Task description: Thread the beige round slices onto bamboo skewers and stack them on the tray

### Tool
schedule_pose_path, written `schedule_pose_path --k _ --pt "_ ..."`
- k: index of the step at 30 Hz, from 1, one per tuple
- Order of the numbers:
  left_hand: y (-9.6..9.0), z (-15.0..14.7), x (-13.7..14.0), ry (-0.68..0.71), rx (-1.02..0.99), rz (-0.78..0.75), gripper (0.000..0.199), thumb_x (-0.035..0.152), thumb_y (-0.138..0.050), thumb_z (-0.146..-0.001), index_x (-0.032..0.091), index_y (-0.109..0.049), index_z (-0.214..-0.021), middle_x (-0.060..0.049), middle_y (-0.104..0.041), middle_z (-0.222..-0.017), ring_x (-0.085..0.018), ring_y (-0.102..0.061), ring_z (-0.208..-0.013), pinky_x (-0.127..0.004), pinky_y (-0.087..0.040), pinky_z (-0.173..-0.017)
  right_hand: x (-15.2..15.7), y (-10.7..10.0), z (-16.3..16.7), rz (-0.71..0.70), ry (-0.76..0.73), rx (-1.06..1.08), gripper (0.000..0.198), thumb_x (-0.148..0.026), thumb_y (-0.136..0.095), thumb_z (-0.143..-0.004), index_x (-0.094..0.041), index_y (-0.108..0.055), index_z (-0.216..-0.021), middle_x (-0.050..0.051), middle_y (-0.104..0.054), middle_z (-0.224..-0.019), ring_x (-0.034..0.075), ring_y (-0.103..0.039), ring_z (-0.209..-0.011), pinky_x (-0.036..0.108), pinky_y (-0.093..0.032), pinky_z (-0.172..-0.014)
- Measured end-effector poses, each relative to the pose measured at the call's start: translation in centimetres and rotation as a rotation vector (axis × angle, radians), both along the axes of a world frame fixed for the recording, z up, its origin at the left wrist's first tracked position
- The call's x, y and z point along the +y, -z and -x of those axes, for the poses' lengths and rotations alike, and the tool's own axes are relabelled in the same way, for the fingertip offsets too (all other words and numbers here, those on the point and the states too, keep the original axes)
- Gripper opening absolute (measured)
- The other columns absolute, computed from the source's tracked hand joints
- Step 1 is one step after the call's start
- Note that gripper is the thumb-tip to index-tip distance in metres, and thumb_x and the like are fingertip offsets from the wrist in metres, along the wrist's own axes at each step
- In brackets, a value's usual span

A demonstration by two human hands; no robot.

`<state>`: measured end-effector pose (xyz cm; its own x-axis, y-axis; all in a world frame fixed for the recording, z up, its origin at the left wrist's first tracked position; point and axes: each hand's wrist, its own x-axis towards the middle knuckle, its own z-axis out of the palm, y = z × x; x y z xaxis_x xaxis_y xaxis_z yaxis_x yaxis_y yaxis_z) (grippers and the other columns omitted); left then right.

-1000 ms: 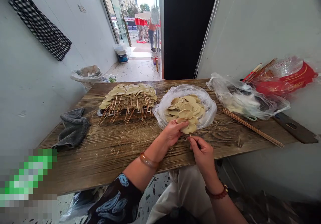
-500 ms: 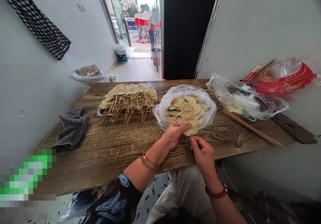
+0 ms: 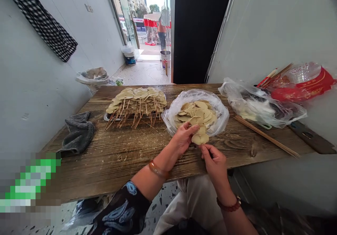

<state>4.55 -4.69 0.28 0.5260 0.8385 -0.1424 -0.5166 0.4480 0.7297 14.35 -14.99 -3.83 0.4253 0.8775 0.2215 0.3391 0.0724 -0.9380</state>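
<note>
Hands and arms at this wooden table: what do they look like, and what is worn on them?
Both are a person's bare hands, without gloves. Above the left hand come a smooth, rounded amber-brown bangle and a dark sleeve with light-blue paisley-like motifs. Above the right hand is a dark red beaded bracelet; no sleeve shows on that side.

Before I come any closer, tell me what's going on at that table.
At the wooden table, the person's left hand holds thin pale slices while the right hand pinches the lower end of a skewer running into them. Just beyond is an open plastic bag of loose slices. Left of it, a tray is piled with skewered slices; on the right lies a bundle of bare skewers.
</note>
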Motion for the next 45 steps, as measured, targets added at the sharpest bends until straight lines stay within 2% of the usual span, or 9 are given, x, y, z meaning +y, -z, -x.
schedule_pose_path --k 8,14,19,25,32,36,42,45 --pt "-0.11 -0.03 0.05 -0.128 0.080 -0.129 0.041 0.030 -0.082 -0.055 0.012 -0.066 -0.088 -0.005 -0.069 -0.078 -0.012 -0.060 -0.064 -0.024 -0.049 -0.061 -0.08 0.00 -0.14 0.013 -0.005 -0.046 0.032 -0.042 -0.052 -0.086 -0.016 -0.066 -0.076 -0.002 -0.055 -0.057 0.013 -0.050 -0.055 0.024 -0.038 -0.056" --pt "-0.44 0.41 0.31 -0.074 0.115 -0.102 0.038 0.040 -0.079 -0.059 0.013 -0.067 -0.083 -0.003 -0.067 -0.071 -0.012 -0.058 -0.060 -0.023 -0.045 -0.055 -0.18 0.07 -0.14 0.004 -0.003 -0.060 0.031 -0.041 -0.052 -0.086 -0.016 -0.067 -0.077 -0.002 -0.055 -0.058 0.013 -0.050 -0.056 0.023 -0.039 -0.056" --pt "-0.17 0.60 0.88 -0.139 0.118 -0.099 0.037 0.040 -0.080 -0.057 0.013 -0.068 -0.079 -0.001 -0.064 -0.067 -0.010 -0.054 -0.058 -0.021 -0.042 -0.054 -0.23 0.12 -0.13 -0.001 -0.020 -0.065 0.031 -0.041 -0.053 -0.086 -0.016 -0.070 -0.081 -0.001 -0.056 -0.059 0.013 -0.049 -0.055 0.023 -0.039 -0.054" --pt "0.13 0.52 0.88 -0.174 0.185 -0.133 0.030 0.038 -0.078 -0.058 0.012 -0.066 -0.066 0.001 -0.060 -0.060 -0.007 -0.047 -0.052 -0.019 -0.035 -0.050 -0.21 0.13 -0.15 0.009 -0.026 -0.061 0.031 -0.041 -0.052 -0.087 -0.016 -0.069 -0.080 -0.001 -0.056 -0.059 0.013 -0.049 -0.055 0.023 -0.038 -0.054" --pt "-0.29 0.65 0.77 -0.156 0.170 -0.099 0.036 0.040 -0.078 -0.057 0.012 -0.067 -0.077 0.000 -0.062 -0.063 -0.009 -0.051 -0.054 -0.021 -0.039 -0.051 -0.20 0.11 -0.16 0.018 -0.013 -0.047 0.032 -0.043 -0.053 -0.085 -0.016 -0.069 -0.079 -0.002 -0.053 -0.057 0.013 -0.048 -0.054 0.023 -0.038 -0.053" --pt "-0.37 0.60 0.77 -0.108 0.165 -0.118 0.041 0.033 -0.083 -0.051 0.013 -0.065 -0.081 -0.002 -0.066 -0.072 -0.010 -0.057 -0.060 -0.021 -0.042 -0.056 -0.18 0.14 -0.17 0.014 -0.016 -0.056 0.033 -0.043 -0.052 -0.086 -0.015 -0.070 -0.082 -0.001 -0.054 -0.057 0.013 -0.048 -0.054 0.023 -0.038 -0.052" --pt "0.15 0.20 0.79 -0.226 0.216 -0.153 0.035 0.027 -0.082 -0.051 0.014 -0.061 -0.076 -0.001 -0.065 -0.070 -0.010 -0.056 -0.059 -0.021 -0.042 -0.057 -0.09 -0.40 0.08 0.001 -0.022 -0.087 0.030 -0.040 -0.053 -0.085 -0.016 -0.070 -0.078 -0.001 -0.055 -0.057 0.013 -0.050 -0.055 0.023 -0.039 -0.054" --pt "0.25 0.22 0.89 -0.205 0.211 -0.160 0.035 0.029 -0.082 -0.052 0.014 -0.062 -0.078 -0.001 -0.065 -0.070 -0.010 -0.056 -0.059 -0.021 -0.042 -0.057 -0.05 -0.36 0.10 -0.001 -0.016 -0.078 0.031 -0.041 -0.053 -0.085 -0.016 -0.070 -0.077 -0.002 -0.054 -0.055 0.013 -0.048 -0.053 0.023 -0.039 -0.053"
